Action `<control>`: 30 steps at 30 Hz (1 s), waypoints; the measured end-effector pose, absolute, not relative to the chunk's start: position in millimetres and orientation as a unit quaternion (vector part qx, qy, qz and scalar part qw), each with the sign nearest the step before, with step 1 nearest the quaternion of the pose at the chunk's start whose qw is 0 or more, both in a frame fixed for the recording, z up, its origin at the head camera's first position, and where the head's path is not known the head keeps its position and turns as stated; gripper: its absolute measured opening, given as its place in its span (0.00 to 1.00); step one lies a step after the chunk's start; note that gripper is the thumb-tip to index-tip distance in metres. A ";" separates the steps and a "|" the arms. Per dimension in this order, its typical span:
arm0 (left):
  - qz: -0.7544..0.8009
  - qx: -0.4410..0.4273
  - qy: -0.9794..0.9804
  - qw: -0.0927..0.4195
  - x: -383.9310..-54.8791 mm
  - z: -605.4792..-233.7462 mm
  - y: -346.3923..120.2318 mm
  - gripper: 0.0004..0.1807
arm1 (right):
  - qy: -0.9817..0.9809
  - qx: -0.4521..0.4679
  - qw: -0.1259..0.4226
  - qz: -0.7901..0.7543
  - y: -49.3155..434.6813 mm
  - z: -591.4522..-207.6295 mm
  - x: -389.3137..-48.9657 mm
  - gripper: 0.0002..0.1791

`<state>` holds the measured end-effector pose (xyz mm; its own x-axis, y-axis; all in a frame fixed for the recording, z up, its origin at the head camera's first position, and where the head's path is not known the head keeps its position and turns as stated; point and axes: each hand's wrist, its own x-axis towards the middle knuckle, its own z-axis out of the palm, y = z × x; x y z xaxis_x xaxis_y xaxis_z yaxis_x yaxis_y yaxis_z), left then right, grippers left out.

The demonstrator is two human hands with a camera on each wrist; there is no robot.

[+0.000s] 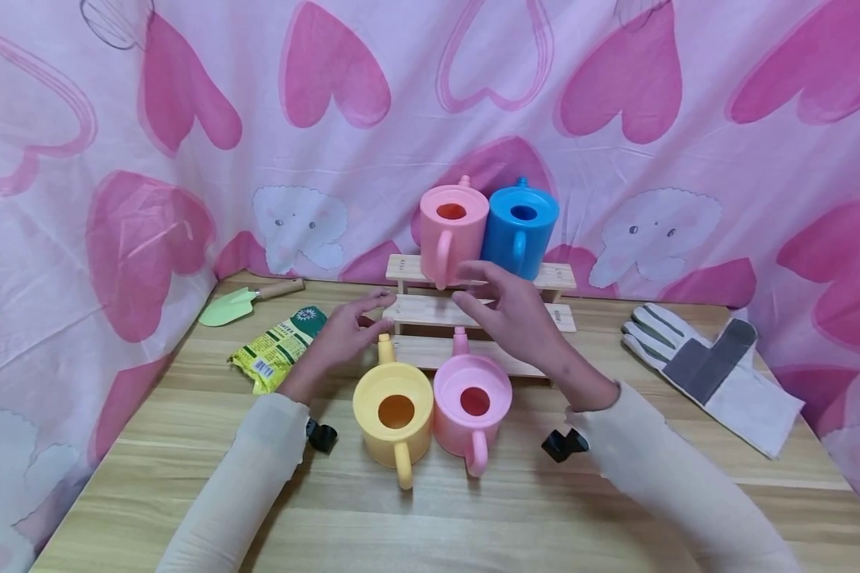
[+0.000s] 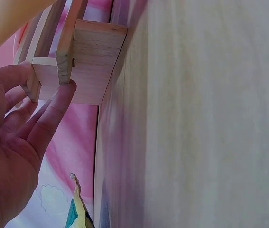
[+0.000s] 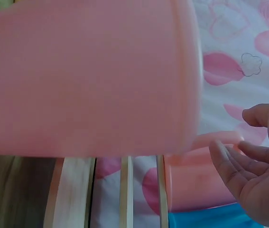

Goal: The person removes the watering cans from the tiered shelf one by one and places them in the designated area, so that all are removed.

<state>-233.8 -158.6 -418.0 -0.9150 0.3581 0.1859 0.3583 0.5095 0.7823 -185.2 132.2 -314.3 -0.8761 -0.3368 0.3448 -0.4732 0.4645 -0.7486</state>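
In the head view, my left hand (image 1: 351, 330) is at the left end of a three-tier wooden stand (image 1: 437, 310). The left wrist view shows thumb and fingers pinching the stand's end (image 2: 46, 71). My right hand (image 1: 508, 306) hovers above the stand's right half, fingers spread near the handle of a salmon-pink watering can (image 1: 437, 231) and holding nothing. That can shares the top tier with a blue watering can (image 1: 519, 231). A yellow watering can (image 1: 394, 430) and a pink watering can (image 1: 472, 422) are side by side in front of the stand, spouts facing it.
Left of the stand lie a yellow-green packet (image 1: 275, 350) and a hand trowel (image 1: 232, 306) with a pale green blade. A grey and white work glove (image 1: 702, 366) rests on the right of the wooden table (image 1: 430, 525). Heart-patterned cloth (image 1: 372, 159) hangs behind and at both sides.
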 end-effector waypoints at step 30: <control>-0.449 -0.211 -0.868 0.007 -233.0 -416.9 -157.5 0.26 | -0.869 0.195 0.089 0.447 101.7 -313.2 -217.1 0.21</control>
<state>-233.0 -157.5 -416.9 -0.9108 0.3598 0.2024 0.3731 0.5078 0.7765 -217.1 101.7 -313.2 -0.9078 -0.2595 0.3294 -0.4189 0.5250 -0.7409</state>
